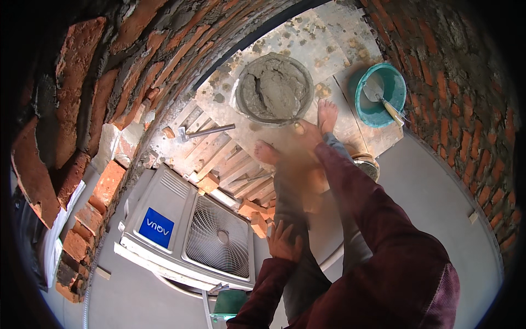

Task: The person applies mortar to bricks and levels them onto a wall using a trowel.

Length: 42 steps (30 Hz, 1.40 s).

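Leaning over the boards, the person brings the right hand (309, 134) to the near rim of a round tub (238, 104), which is filled with wet grey mortar (282, 88). The fingers of this hand are curled, and they seem to grasp a yellowish handle (298, 127); whether a blade is under the mortar, one cannot tell. The left hand (285, 243) is free of any tool and lies with loosely spread fingers upon the left leg, probably to support the bent body. The tub sits just in front of the bare feet, perhaps so that the arm reaches it easily.

To the right of the tub stands a teal bucket (359, 101), with a trowel (393, 112) leaning inside, its wooden handle over the rim, maybe to be simple to pick up. A hammer (211, 130) lies at the left, across wooden slats (219, 159).

The boards (334, 41) are pale and spotted with dried splashes. Below them is a smooth grey floor (408, 175). An outdoor air-conditioner unit (178, 222) stands at the left, and broken bricks (249, 209) lie beside its upper edge. Rough brickwork rises on both sides: the left wall (82, 82) has uneven, projecting pieces, while the right wall (460, 123) shows mortar smeared between its courses.
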Each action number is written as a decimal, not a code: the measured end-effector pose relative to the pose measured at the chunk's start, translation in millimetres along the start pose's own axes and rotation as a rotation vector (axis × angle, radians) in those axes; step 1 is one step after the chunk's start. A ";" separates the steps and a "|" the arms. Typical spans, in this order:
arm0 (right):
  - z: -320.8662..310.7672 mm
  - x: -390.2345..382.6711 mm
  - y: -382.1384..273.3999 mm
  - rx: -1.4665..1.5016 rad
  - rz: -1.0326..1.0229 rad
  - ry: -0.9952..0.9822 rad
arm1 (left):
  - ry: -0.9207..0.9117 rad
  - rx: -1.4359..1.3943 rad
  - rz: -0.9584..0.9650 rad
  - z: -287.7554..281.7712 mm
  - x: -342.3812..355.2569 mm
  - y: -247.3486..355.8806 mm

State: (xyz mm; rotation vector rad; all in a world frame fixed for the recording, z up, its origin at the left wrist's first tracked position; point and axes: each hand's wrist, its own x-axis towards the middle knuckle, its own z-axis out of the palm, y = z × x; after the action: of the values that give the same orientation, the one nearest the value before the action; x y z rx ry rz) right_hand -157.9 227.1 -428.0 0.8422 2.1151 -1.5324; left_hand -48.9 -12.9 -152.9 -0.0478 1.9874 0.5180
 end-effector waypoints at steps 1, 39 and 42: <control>-4.0 -8.5 -9.3 0.007 0.001 -0.016 | 0.013 0.004 0.007 -2.3 0.0 -3.0; -403.1 -46.8 -575.8 1.284 -0.325 -0.285 | 0.048 -0.449 -0.156 -123.3 -130.9 2.0; -416.8 -66.4 -564.5 0.482 -0.348 0.170 | 0.038 -0.634 -0.096 -126.1 -116.9 11.1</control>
State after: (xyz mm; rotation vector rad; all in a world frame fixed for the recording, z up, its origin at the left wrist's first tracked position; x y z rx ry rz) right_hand -474.4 481.5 148.2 0.8049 2.1218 -2.2869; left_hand -104.4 -72.7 -1.1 -0.5445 1.7741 1.0693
